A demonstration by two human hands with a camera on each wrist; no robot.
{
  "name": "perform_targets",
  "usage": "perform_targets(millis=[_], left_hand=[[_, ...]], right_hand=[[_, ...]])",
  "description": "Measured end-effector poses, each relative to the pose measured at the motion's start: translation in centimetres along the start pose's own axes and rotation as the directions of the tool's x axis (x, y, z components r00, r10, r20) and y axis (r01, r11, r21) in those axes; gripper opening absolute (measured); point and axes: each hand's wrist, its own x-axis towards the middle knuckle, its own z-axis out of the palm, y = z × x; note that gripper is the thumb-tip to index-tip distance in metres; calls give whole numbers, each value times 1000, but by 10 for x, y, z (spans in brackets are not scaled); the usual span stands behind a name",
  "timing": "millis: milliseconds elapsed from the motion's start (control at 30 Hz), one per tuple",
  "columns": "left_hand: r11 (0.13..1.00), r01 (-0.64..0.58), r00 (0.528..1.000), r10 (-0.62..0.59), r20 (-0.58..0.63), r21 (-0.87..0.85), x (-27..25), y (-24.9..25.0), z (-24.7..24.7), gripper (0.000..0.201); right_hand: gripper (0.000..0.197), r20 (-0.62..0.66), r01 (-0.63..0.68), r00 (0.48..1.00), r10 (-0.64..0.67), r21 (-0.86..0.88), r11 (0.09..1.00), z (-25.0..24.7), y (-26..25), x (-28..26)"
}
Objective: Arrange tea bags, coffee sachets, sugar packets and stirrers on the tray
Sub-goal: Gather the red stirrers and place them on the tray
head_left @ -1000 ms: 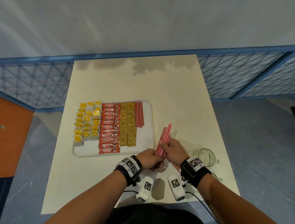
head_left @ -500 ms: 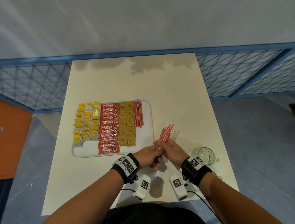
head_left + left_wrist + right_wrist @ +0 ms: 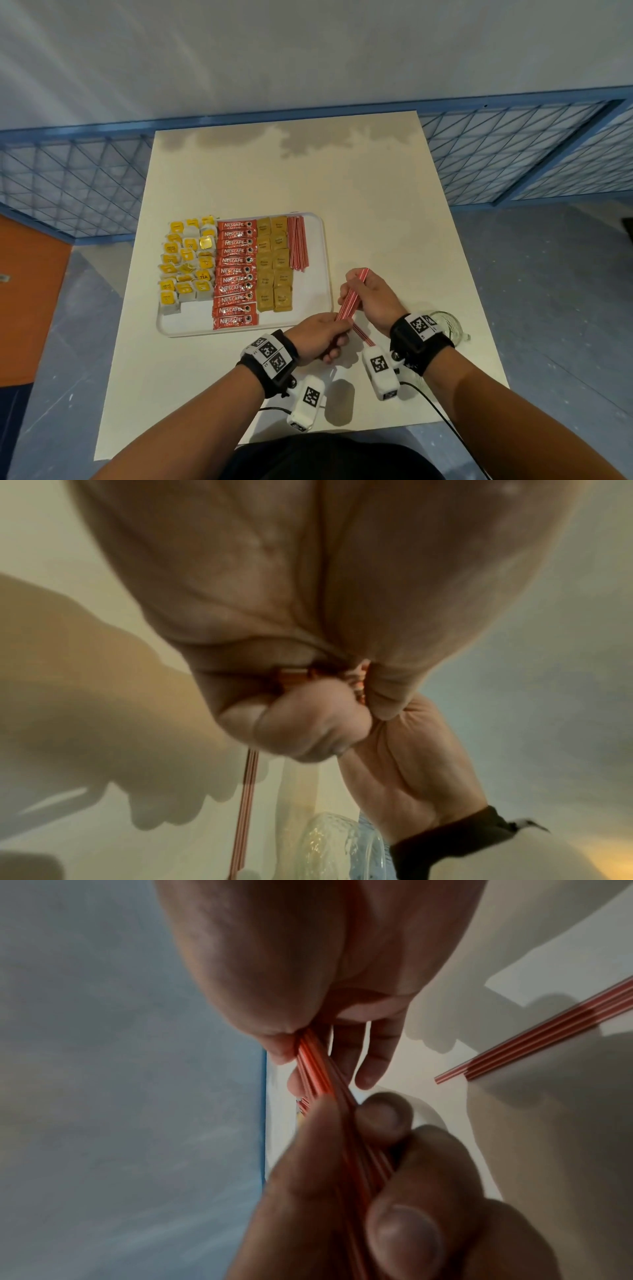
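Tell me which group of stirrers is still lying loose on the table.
The few stirrers between both wrists; another bundle is held in both hands, and the rest lie on the tray.

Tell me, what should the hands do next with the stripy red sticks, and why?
Probably carry the bundle of stirrers, gripped by the left hand and right hand, over to the tray and lay it just below the stirrers already on the tray, where bare tray shows. A few loose stirrers on the table come afterwards.

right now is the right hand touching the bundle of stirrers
Touching: the right wrist view shows the right hand pinching the bundle of stirrers.
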Motion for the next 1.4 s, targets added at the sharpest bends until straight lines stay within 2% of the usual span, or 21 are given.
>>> perform_targets(millis=[133, 200, 367, 467, 667, 733, 800, 833, 867, 933, 967, 1033, 1133, 1233, 1400], left_hand=[[996, -56, 996, 61, -67, 74, 1, -2, 3, 22], [993, -63, 994, 71, -83, 99, 0, -5, 1, 22], [984, -66, 995, 78, -66, 165, -5, -7, -7, 24], [977, -78, 994, 91, -56, 197, -6, -5, -9, 24], [972, -83, 994, 95, -46, 220, -8, -1, -9, 26], [969, -84, 992, 103, -72, 231, -9, -6, -10, 26], [972, -78, 988, 104, -110, 224, -9, -12, -14, 24], [971, -72, 987, 103, -127, 230, -9, -14, -16, 24], [969, -66, 984, 102, -144, 239, -10, -17, -18, 24], [971, -55, 980, 97, -173, 232, -12, -21, -22, 25], [978, -51, 979, 89, -183, 203, -12, -22, -24, 24], [992, -48, 980, 70, -186, 118, -14, -23, -26, 23], [999, -52, 979, 53, -199, 11, -14, -24, -26, 22], [996, -65, 977, 50, -206, -64, -16, -24, -24, 21], [994, -80, 978, 62, -199, -80, -19, -23, -21, 22]], right_hand=[[14, 65, -11, 998, 9, 20, 1000, 1, 4, -2], [13, 96, -12, 995, 14, -22, 1000, -2, 3, -2], [32, -2, 37, 999, -37, -156, 987, -14, -8, 3], [24, -26, 110, 992, -123, -296, 949, -15, -7, 5], [32, 111, 203, 979, -170, -531, 823, 0, 8, -4], [32, 93, 175, 984, -149, -509, 843, -1, 8, -6], [32, 0, 127, 988, -152, -546, 828, -5, 9, -6], [32, -43, 90, 988, -150, -628, 773, -9, 10, -5], [33, -63, 32, 991, -117, -742, 669, -12, 12, -5], [35, -55, -58, 998, 19, -931, 360, -14, 19, -8], [34, -49, -64, 996, 69, -971, 229, -13, 23, -11], [32, -39, -51, 993, 109, -993, 108, -9, 29, -17], [26, -47, -52, 995, 88, -998, 47, -5, 34, -23], [17, -95, -103, 991, 96, -992, 76, -2, 33, -25], [8, -104, -119, 984, 146, -988, 98, 4, 28, -23]])
